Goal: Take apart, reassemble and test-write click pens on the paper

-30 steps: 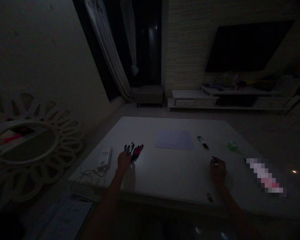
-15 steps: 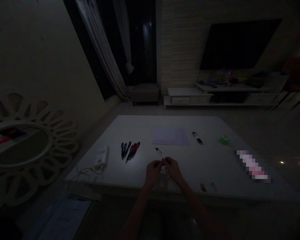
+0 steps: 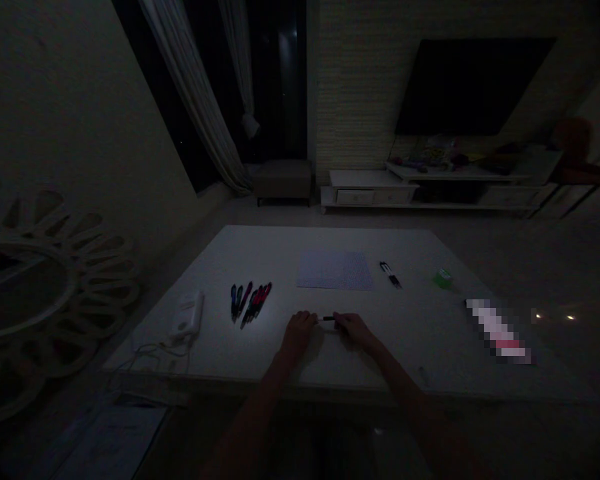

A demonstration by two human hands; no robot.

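Observation:
A slim black-and-white pen [image 3: 327,319] lies level between my hands over the white table [image 3: 280,360]. My left hand [image 3: 300,328] is closed on its white end. The black end is gripped by the fingers of my right hand [image 3: 354,331]. Just beyond the hands is a pale sheet of paper [image 3: 335,271] with a fine pattern. Several coloured pens [image 3: 250,303] lie side by side left of my left hand. Further right, black-and-white pens [image 3: 390,275] rest together. The hands hide both ends of the held pen.
A green object [image 3: 443,279] and a pixelated item [image 3: 500,333] lie on the right. A white box with cables [image 3: 187,315] stands at the left edge. Near the front edge lies a small clear piece [image 3: 424,375]. The room is dim.
The pen has turned from pointing up and away to lying level between my hands, which have moved slightly apart. The view has shifted a little. A small dark piece near the front edge no longer shows.

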